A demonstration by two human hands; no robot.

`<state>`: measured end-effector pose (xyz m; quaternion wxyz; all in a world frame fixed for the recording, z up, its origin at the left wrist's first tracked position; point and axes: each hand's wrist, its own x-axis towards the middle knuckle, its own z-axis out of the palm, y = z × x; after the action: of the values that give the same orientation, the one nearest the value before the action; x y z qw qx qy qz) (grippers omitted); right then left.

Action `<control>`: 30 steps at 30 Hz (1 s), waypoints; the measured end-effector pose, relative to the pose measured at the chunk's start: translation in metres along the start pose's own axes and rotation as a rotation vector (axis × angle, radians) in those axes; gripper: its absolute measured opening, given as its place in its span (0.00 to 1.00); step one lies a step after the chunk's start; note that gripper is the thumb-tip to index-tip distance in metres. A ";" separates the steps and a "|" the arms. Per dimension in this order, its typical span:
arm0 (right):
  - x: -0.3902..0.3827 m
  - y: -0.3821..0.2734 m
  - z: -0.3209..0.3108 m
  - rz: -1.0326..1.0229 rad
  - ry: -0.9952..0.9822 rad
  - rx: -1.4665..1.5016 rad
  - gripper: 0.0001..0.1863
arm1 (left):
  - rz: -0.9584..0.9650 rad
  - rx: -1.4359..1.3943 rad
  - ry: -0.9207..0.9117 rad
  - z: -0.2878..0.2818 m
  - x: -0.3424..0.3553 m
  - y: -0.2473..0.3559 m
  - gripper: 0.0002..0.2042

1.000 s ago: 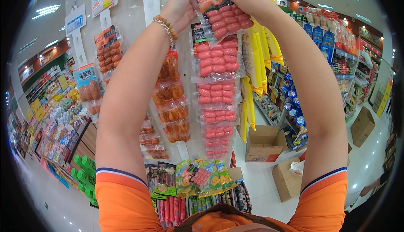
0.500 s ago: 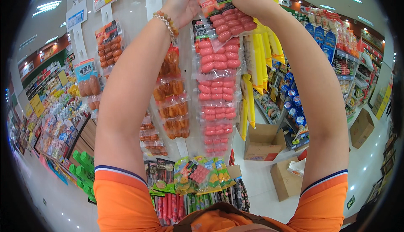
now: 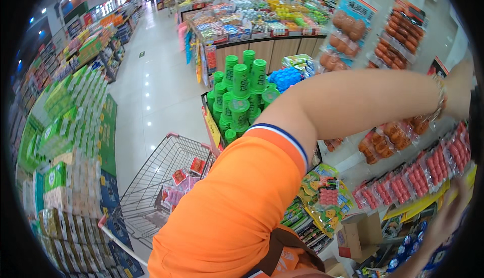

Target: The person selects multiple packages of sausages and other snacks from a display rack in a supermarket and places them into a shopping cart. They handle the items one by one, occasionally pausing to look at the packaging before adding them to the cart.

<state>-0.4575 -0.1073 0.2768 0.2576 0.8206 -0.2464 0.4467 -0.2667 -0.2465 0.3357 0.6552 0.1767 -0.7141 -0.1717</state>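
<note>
My left arm reaches across to the right, a beaded bracelet and a chain on its wrist. My left hand (image 3: 458,90) is at the rim of the view beside the hanging display, its fingers out of sight. Lower down, my right hand (image 3: 454,202) is near the packs of pink sausages (image 3: 416,179); its fingers are smeared and I cannot tell what they hold. Packs of brown sausages (image 3: 388,139) hang below my left forearm. A single pack of pink sausages (image 3: 328,192) lies on yellow-green bags (image 3: 335,215) beneath the display.
A wire shopping cart (image 3: 146,177) with several packs stands at the lower left. Green canisters (image 3: 239,86) are stacked ahead, before a long counter of packaged goods (image 3: 262,18). Green and white packages (image 3: 55,177) line the left side. A cardboard box (image 3: 360,237) is at the lower right.
My view has swung to the left, bringing the cart and aisle into sight and the sausage display to the right. My right hand has moved down from the upper pink sausage pack.
</note>
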 end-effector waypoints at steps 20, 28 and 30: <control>-0.263 -0.146 0.143 0.486 -0.591 0.750 0.17 | -1.010 1.002 0.778 -0.260 -0.592 0.120 0.18; -0.303 -0.152 0.162 0.701 -0.638 0.785 0.15 | -2.164 0.748 -0.049 -0.212 -0.819 0.226 0.45; -0.305 -0.150 0.167 0.722 -0.621 0.790 0.15 | -2.073 0.747 -0.007 -0.196 -0.854 0.239 0.40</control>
<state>-0.4077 -0.0495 -0.0941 -0.3170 0.8105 -0.3880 0.3035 -0.0110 0.3680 -0.2813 0.0965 0.8769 -0.2283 -0.4119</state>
